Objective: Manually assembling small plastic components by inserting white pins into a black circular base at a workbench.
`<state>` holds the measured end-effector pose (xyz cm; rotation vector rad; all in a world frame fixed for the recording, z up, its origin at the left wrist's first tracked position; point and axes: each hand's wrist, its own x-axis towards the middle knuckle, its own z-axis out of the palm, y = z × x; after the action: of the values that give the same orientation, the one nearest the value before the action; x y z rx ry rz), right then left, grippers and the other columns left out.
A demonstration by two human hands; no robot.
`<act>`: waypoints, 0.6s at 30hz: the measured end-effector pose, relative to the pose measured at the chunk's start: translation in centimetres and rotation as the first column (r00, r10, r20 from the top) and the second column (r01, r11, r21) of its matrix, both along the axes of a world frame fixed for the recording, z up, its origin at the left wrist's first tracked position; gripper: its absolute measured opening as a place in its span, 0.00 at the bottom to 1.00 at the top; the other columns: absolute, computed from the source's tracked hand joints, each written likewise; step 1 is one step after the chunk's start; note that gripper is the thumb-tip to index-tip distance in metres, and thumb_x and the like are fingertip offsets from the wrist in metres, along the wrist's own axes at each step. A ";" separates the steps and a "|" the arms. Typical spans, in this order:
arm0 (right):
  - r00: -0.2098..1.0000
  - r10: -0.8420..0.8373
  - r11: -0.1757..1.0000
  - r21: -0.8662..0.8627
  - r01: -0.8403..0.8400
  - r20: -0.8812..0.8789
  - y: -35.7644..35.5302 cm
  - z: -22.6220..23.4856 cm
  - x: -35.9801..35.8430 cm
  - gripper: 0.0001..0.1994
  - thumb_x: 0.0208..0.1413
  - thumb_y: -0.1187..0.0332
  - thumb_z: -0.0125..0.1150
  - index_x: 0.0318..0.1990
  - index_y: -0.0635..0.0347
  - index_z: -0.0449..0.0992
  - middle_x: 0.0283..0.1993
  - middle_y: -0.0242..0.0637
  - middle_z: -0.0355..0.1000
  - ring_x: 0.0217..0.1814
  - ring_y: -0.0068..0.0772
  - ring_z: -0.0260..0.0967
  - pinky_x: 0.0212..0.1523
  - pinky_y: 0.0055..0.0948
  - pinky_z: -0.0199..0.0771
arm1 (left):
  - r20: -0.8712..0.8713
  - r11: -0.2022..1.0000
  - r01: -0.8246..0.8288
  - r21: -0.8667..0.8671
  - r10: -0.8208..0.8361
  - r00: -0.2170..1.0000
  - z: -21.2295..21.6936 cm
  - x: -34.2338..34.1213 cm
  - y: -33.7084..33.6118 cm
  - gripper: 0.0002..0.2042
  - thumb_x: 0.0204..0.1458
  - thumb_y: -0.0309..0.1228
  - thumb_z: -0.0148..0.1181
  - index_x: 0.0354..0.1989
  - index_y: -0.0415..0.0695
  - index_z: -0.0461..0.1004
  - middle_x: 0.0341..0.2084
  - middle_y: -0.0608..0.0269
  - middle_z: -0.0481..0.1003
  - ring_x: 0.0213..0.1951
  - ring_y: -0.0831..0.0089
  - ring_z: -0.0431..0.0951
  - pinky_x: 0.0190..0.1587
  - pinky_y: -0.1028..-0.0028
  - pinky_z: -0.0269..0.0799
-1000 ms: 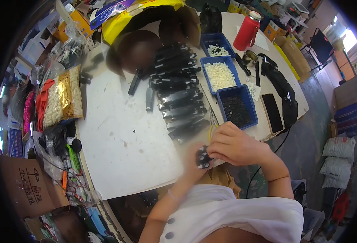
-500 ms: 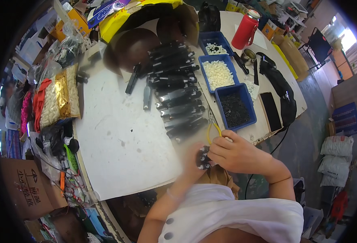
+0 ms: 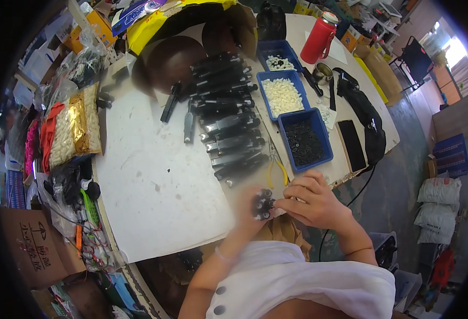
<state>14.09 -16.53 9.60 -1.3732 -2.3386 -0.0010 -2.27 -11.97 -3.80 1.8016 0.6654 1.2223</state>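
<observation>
My left hand, blurred, is wrapped round a bundle of short black rods with round pale ends. My right hand has its fingers bent and pinched, with the tips at the bundle's right side. Something small and pale shows among its fingers, too small to name. Just beyond the hands lie yellow-handled pliers. A blue tray of small black parts stands past my right hand. Behind it is a blue tray of small white pieces.
A row of black bundles runs across the table. White sheeting covers the left side. A phone, a black pouch, a metal cup and a red flask stand or lie at right. An opened yellow bag is at the back.
My right hand has come down slightly, away from the pliers, which now show more fully. The bundle in my left hand has shifted a little to the left and turned.
</observation>
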 end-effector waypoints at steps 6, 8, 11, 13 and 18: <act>0.999 0.021 1.000 -0.014 -0.022 -0.040 0.8 -0.1 -0.1 0.11 0.38 0.71 0.56 0.33 0.50 0.72 0.39 0.28 0.65 0.47 0.31 0.61 0.51 0.36 0.56 | 0.030 1.000 0.007 -0.007 -0.007 1.000 0.8 0.2 0.0 0.30 0.32 0.28 0.71 0.46 0.42 0.61 0.37 0.56 0.68 0.37 0.64 0.71 0.39 0.69 0.69; 0.997 0.040 0.999 0.001 -0.040 -0.073 1.0 0.0 0.1 0.11 0.37 0.71 0.56 0.33 0.50 0.72 0.40 0.29 0.65 0.47 0.32 0.60 0.51 0.36 0.56 | 0.058 1.000 -0.002 -0.009 0.002 0.998 0.7 0.1 0.0 0.28 0.34 0.28 0.68 0.46 0.42 0.63 0.36 0.57 0.69 0.36 0.62 0.72 0.38 0.66 0.69; 0.997 0.064 0.998 0.020 -0.063 -0.045 1.1 -0.2 0.6 0.11 0.37 0.71 0.57 0.32 0.49 0.73 0.39 0.29 0.65 0.47 0.34 0.61 0.51 0.37 0.56 | -0.005 1.000 0.023 -0.019 -0.023 1.000 0.6 0.1 0.1 0.33 0.29 0.29 0.74 0.45 0.42 0.60 0.36 0.55 0.68 0.38 0.65 0.71 0.40 0.71 0.68; 0.996 0.063 0.998 0.001 -0.063 -0.063 1.4 0.1 0.7 0.11 0.37 0.72 0.57 0.32 0.49 0.73 0.39 0.30 0.65 0.47 0.34 0.61 0.51 0.37 0.56 | -0.042 0.999 0.009 -0.034 -0.010 0.999 0.8 0.0 0.1 0.30 0.31 0.26 0.72 0.44 0.42 0.61 0.36 0.56 0.68 0.37 0.66 0.71 0.40 0.72 0.68; 0.939 -0.229 0.965 0.064 0.253 -0.258 3.3 0.2 4.0 0.10 0.37 0.78 0.56 0.30 0.53 0.75 0.34 0.32 0.65 0.44 0.37 0.60 0.47 0.35 0.58 | -0.024 1.000 -0.013 -0.017 0.012 1.000 0.0 -0.3 0.2 0.27 0.34 0.29 0.69 0.44 0.42 0.62 0.37 0.55 0.69 0.38 0.62 0.71 0.41 0.68 0.67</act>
<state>18.10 -13.20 9.77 -1.5097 -1.9304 -0.0133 -2.52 -11.80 -3.78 1.8031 0.6998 1.2016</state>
